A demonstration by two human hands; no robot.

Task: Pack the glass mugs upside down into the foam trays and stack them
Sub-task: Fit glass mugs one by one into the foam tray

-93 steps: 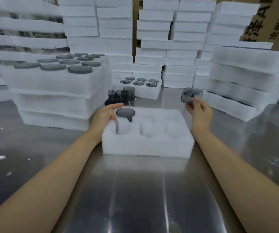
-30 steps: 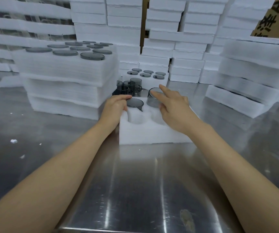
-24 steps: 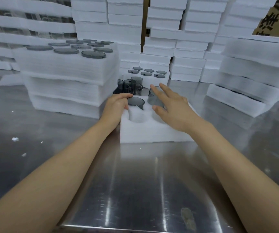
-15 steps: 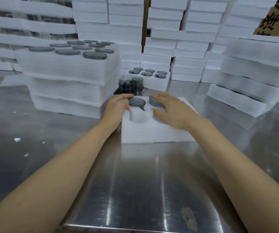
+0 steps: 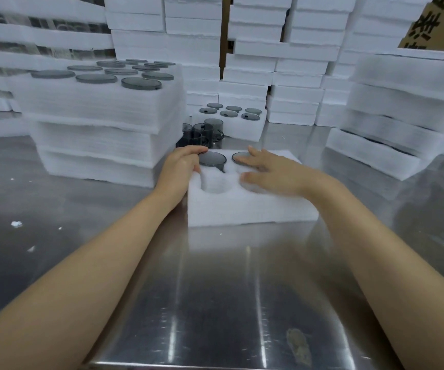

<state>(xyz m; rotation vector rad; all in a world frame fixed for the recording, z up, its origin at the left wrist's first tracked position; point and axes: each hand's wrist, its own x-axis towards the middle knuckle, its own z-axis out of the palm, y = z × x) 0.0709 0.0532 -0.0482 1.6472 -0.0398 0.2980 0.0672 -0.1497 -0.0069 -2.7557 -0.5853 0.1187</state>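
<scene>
- The white foam tray with round pockets (image 5: 250,209) sits on the shiny steel table (image 5: 215,303) straight in front of me, and I place everything else from it.
- My left hand (image 5: 180,166) is curled loosely over the tray's far left corner, fingers bent against the foam edge, closed on nothing; its fingertips lie just beside the first smoky grey glass mug (image 5: 212,158).
- That mug sits upside down in the far left pocket, flat round base level with the foam top.
- My right hand (image 5: 271,172) lies flat and spread wide over the tray's middle, palm down, gripping nothing; its fingers rest on the base of the second smoky grey glass mug (image 5: 239,157), sunk upside down in the next far pocket.
- The near left pocket gapes empty; my right hand hides the pockets to its right.
- Just behind the tray's far left corner stands a cluster of loose dark glass mugs (image 5: 204,132).
- Behind those is a smaller filled foam tray (image 5: 231,124) showing six round bases.
- Left of the tray, a tall stack of filled foam trays (image 5: 100,124) rises, crowding my left wrist.
- Right of the tray, well apart, a leaning pile of foam slabs (image 5: 402,116).
- Farther back, walls of stacked white foam blocks (image 5: 269,49) and a brown cardboard box (image 5: 434,25) at the far right.
- Small white foam crumbs (image 5: 16,224) lie on the table to the left.
</scene>
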